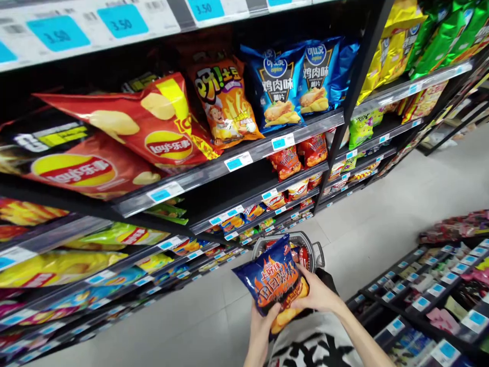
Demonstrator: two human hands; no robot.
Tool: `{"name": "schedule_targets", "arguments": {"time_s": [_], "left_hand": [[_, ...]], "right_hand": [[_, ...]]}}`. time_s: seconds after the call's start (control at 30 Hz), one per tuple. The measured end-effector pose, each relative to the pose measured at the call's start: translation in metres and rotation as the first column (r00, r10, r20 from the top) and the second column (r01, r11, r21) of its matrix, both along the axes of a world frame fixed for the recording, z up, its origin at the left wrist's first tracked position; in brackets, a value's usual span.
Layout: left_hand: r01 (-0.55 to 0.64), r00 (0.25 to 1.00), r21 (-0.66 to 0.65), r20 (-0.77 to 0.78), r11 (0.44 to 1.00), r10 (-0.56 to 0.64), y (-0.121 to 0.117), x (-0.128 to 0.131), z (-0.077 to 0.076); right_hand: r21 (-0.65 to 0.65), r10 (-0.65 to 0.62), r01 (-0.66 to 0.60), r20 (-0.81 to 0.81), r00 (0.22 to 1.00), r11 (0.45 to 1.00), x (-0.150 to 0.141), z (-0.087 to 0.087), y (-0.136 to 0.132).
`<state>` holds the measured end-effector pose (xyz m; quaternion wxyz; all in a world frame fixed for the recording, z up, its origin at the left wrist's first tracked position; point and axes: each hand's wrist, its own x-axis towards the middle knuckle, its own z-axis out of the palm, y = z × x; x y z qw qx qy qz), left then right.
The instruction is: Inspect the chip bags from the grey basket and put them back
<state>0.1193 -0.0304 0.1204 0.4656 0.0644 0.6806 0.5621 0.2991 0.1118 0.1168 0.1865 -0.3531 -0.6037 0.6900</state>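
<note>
A dark blue snack bag [275, 279] with orange flame print is held in both my hands low in the middle of the view. My left hand [263, 322] grips its lower edge from below. My right hand [319, 294] is closed on its right side. Just behind the bag stands a grey shopping basket [315, 243] with red packets inside, on the floor.
Shelves on the left carry red Lay's bags [153, 127], an orange fries bag [225, 104] and blue chicken-flavour bags [294, 81]. A lower rack of sweets [439, 290] stands at the right. A grey tiled aisle floor [382, 214] runs between them.
</note>
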Motion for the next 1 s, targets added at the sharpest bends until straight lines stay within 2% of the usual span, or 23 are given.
{"name": "schedule_targets", "arguments": {"time_s": [0.17, 0.27, 0.33, 0.4, 0.57, 0.67, 0.73, 0.8, 0.87, 0.93, 1.0], "left_hand": [[0.062, 0.997, -0.018, 0.051, 0.998, -0.061, 0.022, -0.008, -0.033], [0.144, 0.985, -0.007, 0.099, 0.990, -0.143, 0.045, -0.010, -0.042], [0.217, 0.970, -0.007, 0.115, 0.976, -0.214, 0.066, -0.010, -0.040], [0.236, 0.968, -0.034, 0.090, 0.971, -0.232, 0.088, -0.011, -0.034], [0.144, 0.989, -0.031, 0.029, 0.989, -0.143, 0.140, -0.024, -0.016], [0.087, 0.996, -0.006, -0.013, 0.996, -0.087, 0.166, -0.045, -0.006], [0.044, 0.998, -0.001, -0.041, 0.999, -0.044, 0.181, -0.063, -0.002], [0.007, 0.998, 0.001, -0.067, 1.000, -0.007, 0.191, -0.081, -0.005], [-0.008, 0.996, -0.002, -0.091, 1.000, 0.008, 0.192, -0.095, -0.019], [-0.004, 0.995, -0.016, -0.103, 1.000, 0.003, 0.185, -0.099, -0.042], [0.026, 0.996, -0.042, -0.081, 0.999, -0.030, 0.171, -0.090, -0.073]], "right_hand": [[0.005, -0.112, 0.112, 0.115, 0.987, 0.994, 0.012, -0.021, 0.002], [0.038, -0.145, 0.141, 0.159, 0.977, 0.989, 0.020, -0.032, 0.011], [0.048, -0.156, 0.150, 0.174, 0.972, 0.987, 0.022, -0.037, 0.020], [0.044, -0.159, 0.153, 0.198, 0.967, 0.987, 0.020, -0.038, 0.030], [0.061, -0.141, 0.134, 0.146, 0.979, 0.989, 0.004, -0.032, 0.063], [0.095, -0.120, 0.112, 0.084, 0.989, 0.989, 0.000, -0.029, 0.087], [0.096, -0.105, 0.097, 0.078, 0.991, 0.991, 0.003, -0.033, 0.100], [0.068, -0.107, 0.101, 0.094, 0.990, 0.993, 0.009, -0.046, 0.107], [0.029, -0.130, 0.128, 0.108, 0.986, 0.991, 0.018, -0.067, 0.109], [-0.012, -0.136, 0.138, 0.105, 0.985, 0.990, 0.026, -0.097, 0.105], [-0.067, -0.137, 0.145, 0.105, 0.985, 0.987, 0.031, -0.134, 0.098]]}}
